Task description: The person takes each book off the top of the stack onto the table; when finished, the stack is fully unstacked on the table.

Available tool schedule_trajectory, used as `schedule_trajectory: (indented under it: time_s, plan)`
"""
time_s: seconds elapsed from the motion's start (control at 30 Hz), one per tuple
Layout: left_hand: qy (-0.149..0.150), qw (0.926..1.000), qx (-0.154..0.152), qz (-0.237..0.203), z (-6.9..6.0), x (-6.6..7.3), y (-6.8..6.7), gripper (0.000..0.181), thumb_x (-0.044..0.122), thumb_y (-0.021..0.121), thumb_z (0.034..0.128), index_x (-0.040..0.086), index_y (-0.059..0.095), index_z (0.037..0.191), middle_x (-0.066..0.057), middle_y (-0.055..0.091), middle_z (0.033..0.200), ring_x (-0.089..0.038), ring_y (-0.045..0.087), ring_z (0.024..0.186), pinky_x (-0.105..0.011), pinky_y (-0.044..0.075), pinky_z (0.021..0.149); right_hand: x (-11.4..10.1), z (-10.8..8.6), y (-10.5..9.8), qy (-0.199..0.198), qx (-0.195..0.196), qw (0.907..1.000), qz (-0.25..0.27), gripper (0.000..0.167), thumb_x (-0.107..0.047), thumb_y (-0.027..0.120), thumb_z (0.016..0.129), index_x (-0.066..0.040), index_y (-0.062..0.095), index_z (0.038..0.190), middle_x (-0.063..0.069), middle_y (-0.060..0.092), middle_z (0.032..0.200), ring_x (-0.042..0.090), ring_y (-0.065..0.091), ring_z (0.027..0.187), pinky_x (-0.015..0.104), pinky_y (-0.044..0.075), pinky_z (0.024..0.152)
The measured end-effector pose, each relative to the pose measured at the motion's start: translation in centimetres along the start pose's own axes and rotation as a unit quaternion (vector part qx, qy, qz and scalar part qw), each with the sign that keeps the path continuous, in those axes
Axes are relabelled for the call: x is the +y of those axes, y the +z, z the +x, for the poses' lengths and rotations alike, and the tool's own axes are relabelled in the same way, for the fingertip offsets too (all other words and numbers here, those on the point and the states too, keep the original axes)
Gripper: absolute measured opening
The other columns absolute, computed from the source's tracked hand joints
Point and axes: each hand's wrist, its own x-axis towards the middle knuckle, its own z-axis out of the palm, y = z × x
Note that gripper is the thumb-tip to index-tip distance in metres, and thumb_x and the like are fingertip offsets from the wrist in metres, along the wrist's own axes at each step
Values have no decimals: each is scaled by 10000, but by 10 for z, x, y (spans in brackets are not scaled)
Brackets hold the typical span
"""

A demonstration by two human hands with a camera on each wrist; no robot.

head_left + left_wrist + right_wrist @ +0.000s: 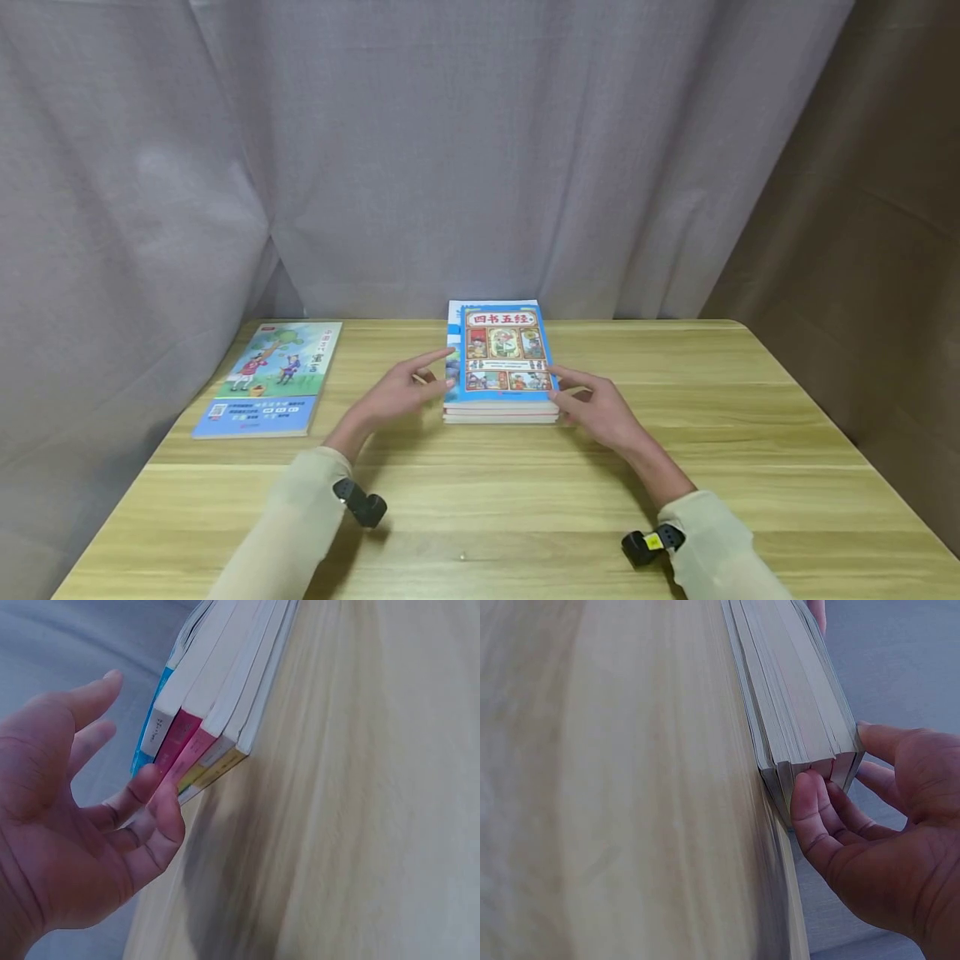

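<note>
Behind the wood-grain table (525, 500), noted a grey curtain (420, 150) hanging in folds, with darker brown fabric (885, 208) at right. Found at centre, close to the table's far edge: a stack of books (501, 414), lying flat with spines to the left and slightly uneven edges. On top, recorded a blue-bordered book (506, 354) with a red title and small illustrated panels; beneath, visible past its left and far edges, a white-and-blue cover (453, 333). At the stack's left side, observed the left hand (397, 392), loosely spread, with lower fingers bent beside pink and white spines (176, 739); unable to confirm firm contact. At the right side, observed the right hand (603, 408), partly spread, with gently bent fingers against the page edges (843, 766) and thumb at the top book's near corner. On the wrists, noted a left black device (367, 508) and a right black device (643, 548), the latter with a yellow label, over pale sleeves (288, 517). At far left, well apart from the stack, found flat: a green-and-blue book (270, 379).
</note>
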Motion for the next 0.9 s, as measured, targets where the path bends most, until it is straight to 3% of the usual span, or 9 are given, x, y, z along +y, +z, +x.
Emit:
schedule_trajectory:
  time_s: [0.13,0.4,0.53,0.67,0.8,0.9]
  plan:
    - [-74,9998,-158,-139,8,3,3,621,395,677,1035,343,453,1612,-138,640,1197,-257,596,1052,-344,579,761,1,1,1,-1,26,10000,-1,525,-250,677,1052,-122,552,1545,272,578,1350,305,739,863,349,637,710]
    - [-251,9973,-494,-492,21,1,6,645,406,709,1015,385,450,1606,-135,588,1100,-153,494,695,-251,474,602,1,3,4,-17,42,10000,25,522,-243,684,1047,-125,559,1540,269,584,1335,279,722,836,346,649,712]
    - [-343,9961,-583,-566,23,-1,7,666,411,712,1011,415,426,1612,-140,569,1132,-123,437,640,-240,444,577,1,2,4,-29,30,10000,-4,528,-250,688,1045,-121,558,1541,278,582,1349,280,715,830,350,650,704]
    - [-312,9954,-647,-634,27,-2,8,674,404,716,1010,422,417,1614,-100,546,1054,-110,404,590,-238,418,550,1,2,4,2,55,10000,2,524,-253,694,1041,-130,568,1534,276,587,1360,279,716,829,347,646,696]
    - [-350,9956,-592,-644,31,0,12,681,404,728,1003,421,423,1611,-58,483,966,-94,379,554,-232,388,532,0,2,2,-29,23,10000,-24,523,-251,691,1044,-120,566,1534,281,587,1364,272,724,842,347,645,699]
    - [-428,9958,-493,-647,34,1,15,681,409,735,997,419,431,1607,-78,501,1023,-89,363,544,-228,375,522,-1,1,2,-27,-2,10000,-63,520,-255,685,1047,-119,565,1534,281,585,1378,274,732,860,349,639,697]
